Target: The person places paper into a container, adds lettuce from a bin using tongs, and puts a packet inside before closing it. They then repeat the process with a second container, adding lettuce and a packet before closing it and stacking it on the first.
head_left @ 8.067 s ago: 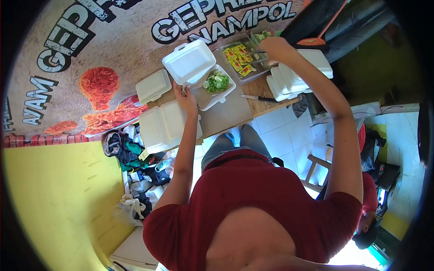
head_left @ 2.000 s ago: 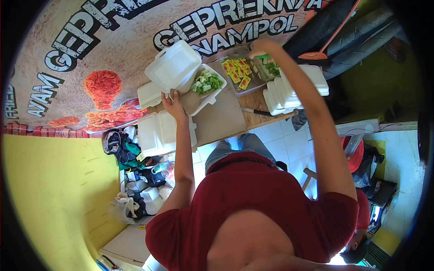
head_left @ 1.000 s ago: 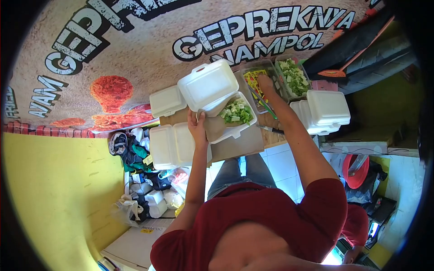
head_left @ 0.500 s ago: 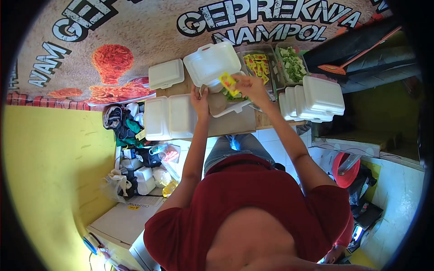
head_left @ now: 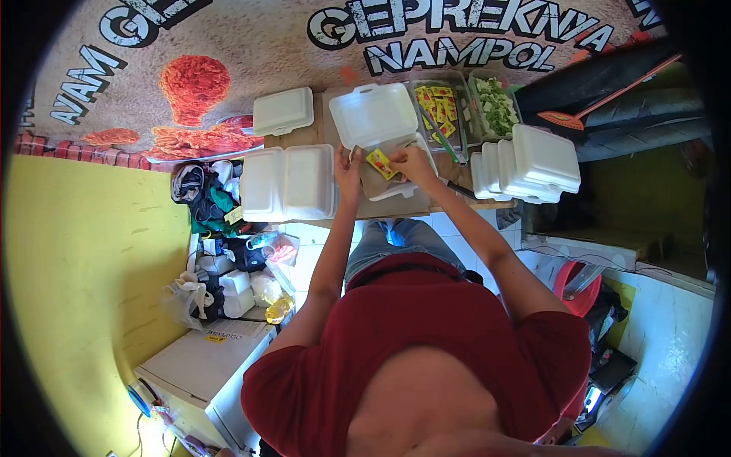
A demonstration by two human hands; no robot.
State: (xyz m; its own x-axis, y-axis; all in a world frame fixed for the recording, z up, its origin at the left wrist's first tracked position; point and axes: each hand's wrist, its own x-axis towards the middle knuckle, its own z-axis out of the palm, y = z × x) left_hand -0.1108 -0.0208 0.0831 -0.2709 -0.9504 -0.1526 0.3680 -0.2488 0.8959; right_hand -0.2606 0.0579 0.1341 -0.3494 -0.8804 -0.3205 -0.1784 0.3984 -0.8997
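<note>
An open white foam box (head_left: 375, 114) stands on the table in front of me, its lid tipped back toward the wall. Brown paper (head_left: 371, 183) lines its base. My right hand (head_left: 415, 164) pinches a yellow sauce sachet (head_left: 380, 163) over the paper. At the left side of the box, my left hand (head_left: 349, 169) has its fingers closed on the paper's edge. What lies under the sachet and right hand is mostly hidden.
Behind the right hand, a clear tub holds several yellow sachets (head_left: 436, 107), with tongs (head_left: 443, 137) lying across it. Chopped greens (head_left: 496, 108) fill another tub. Closed foam boxes (head_left: 544, 158) are stacked right; more foam boxes (head_left: 288, 183) stand left. A knife handle (head_left: 461, 190) lies near the front edge.
My right hand has brought the sachet down and closer, from beside the lid to low over the paper-lined base. My left hand stays at the paper's edge. The view has shifted slightly.
</note>
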